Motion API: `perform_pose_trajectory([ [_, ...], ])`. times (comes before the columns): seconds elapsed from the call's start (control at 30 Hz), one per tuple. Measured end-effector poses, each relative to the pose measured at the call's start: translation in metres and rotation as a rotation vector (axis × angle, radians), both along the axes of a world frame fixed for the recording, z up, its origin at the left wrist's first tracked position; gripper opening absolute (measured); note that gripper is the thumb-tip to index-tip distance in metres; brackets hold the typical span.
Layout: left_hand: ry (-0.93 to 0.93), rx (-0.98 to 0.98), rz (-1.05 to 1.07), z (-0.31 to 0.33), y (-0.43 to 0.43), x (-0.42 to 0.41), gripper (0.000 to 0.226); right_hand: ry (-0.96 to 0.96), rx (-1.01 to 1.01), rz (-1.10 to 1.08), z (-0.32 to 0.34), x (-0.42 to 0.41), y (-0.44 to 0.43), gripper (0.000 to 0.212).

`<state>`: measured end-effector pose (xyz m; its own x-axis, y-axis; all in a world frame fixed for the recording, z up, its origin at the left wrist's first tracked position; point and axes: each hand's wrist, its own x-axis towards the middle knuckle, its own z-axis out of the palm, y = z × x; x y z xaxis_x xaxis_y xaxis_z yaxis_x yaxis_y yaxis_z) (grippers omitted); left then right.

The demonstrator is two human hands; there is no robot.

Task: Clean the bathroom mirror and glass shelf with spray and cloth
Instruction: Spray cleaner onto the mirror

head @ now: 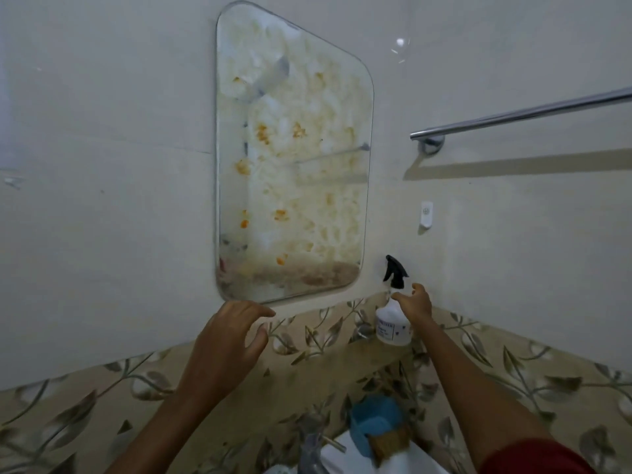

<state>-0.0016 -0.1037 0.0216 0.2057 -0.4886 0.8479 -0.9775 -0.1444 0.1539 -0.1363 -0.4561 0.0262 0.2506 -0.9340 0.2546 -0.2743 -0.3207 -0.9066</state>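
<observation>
Chrome towel bar [519,112] running across upper right, white wall hook [426,214] sitting below it, faucet [313,449] showing bottom centre.

Blurred tap [313,449] and cloth [374,422], sink [403,463] cropped

Mirror [294,148]: glass clouded with whitish film, marked by scattered orange and yellow-brown blotches; a brownish band runs along its lower edge. Upper wall [102,165]: plain off-white. Lower wall tiles [513,364]: beige ground with a grey-green leaf and vine pattern. Spray bottle [393,323]: clear to white body with a white label, black trigger head. Towel rail [519,114]: polished chrome. Cloth [374,422]: blue, beside a tan-brown piece. Sleeve [540,456]: red. Wall hook [426,213]: white.
</observation>
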Motion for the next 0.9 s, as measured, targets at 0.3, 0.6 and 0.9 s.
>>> perform_pose_trajectory([
  [0.3, 0.003, -0.009, -0.027, 0.009, -0.016, 0.012, 0.031, 0.006, 0.006, -0.049, -0.012, 0.031, -0.034, 0.034],
  [0.6, 0.159, -0.039, -0.105, 0.01, -0.024, 0.021, 0.034, -0.083, -0.214, -0.151, 0.005, 0.008, 0.015, 0.034],
  [0.9, 0.457, 0.236, -0.323, 0.011, -0.061, -0.048, 0.107, -0.423, -0.309, 0.228, 0.086, -0.022, 0.182, 0.032],
])
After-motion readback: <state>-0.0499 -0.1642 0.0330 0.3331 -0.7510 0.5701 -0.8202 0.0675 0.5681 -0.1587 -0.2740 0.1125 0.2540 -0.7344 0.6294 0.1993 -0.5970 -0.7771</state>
